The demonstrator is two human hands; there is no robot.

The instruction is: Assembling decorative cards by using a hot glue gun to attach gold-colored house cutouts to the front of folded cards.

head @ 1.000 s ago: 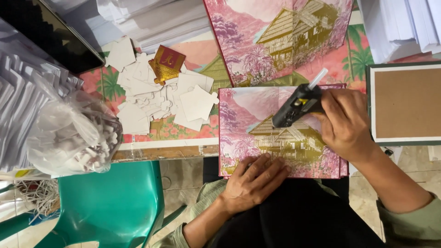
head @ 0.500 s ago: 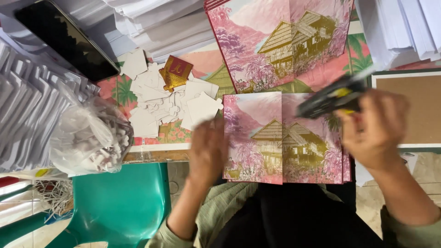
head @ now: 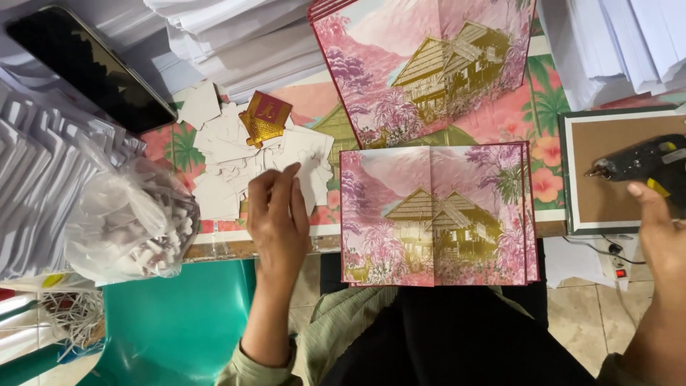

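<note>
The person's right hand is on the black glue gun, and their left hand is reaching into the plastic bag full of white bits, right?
Not quite. The right hand is on the black glue gun, but the left hand isn't in the plastic bag. The head view shows it reaching to the pile of white paper cut-outs beside the bag.

right hand (head: 661, 229): cut by right edge, grip on glue gun (head: 636, 163) unclear | upper card (head: 429, 64): top cropped | phone (head: 89, 68): corner cut off | plastic bag (head: 128, 225) contents: too small to identify
</note>
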